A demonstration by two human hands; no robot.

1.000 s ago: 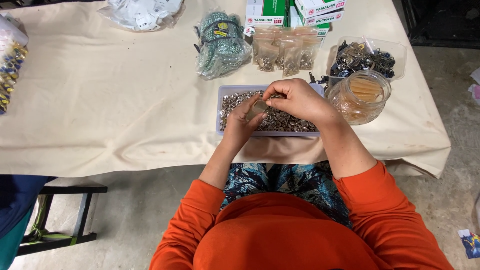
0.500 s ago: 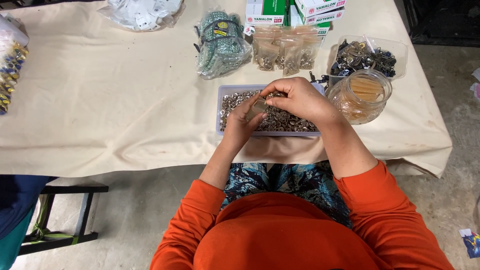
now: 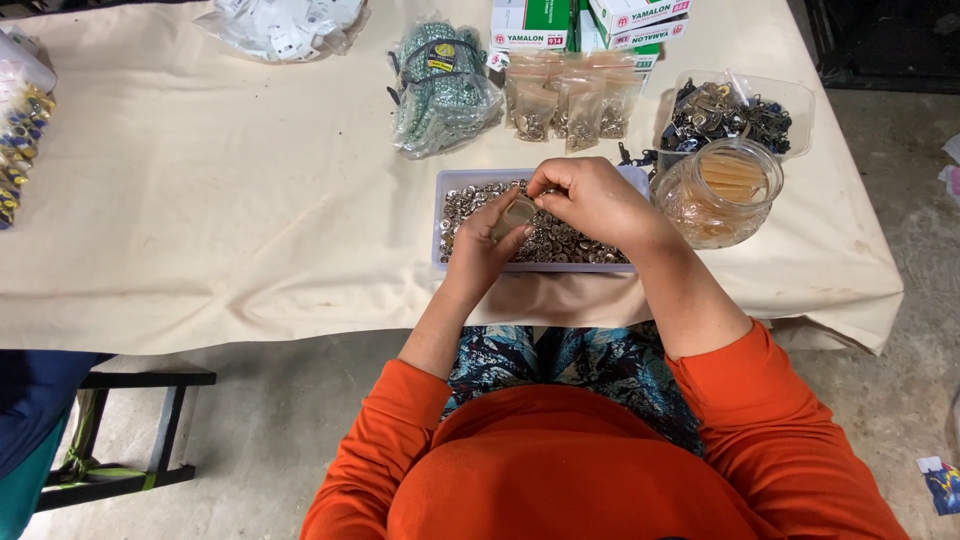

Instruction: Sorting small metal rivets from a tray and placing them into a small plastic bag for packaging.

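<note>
Silver snaps fill your lavender tray mid-frame; your left hand and right hand pinch a small clear bag, green-white boxes top centre.

My tray of small metal pieces sits on the table before me. A jar stands right of it. Small bags lie behind.
</note>
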